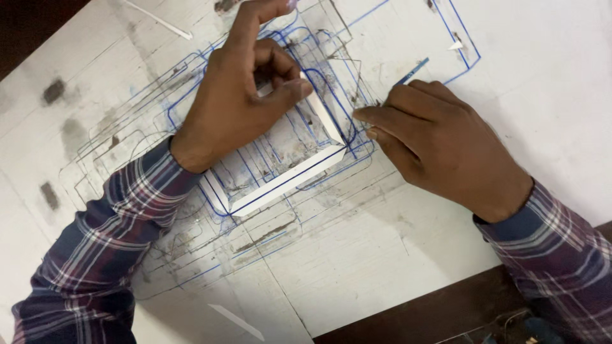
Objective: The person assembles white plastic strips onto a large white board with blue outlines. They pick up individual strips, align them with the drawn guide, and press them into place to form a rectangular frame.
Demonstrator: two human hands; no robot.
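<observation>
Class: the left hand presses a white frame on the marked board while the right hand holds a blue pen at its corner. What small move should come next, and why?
Probably draw the pen along the frame's outer edge: the right hand has its tip beside the frame's right corner, and the left hand pins the frame flat on the board.

a dark brown table point(408, 312) carries a big white board point(395, 242) full of blue outlines. a white rectangular frame point(287, 172) lies flat near the board's middle; thin white strips point(236, 322) lie near the board's edges.
</observation>
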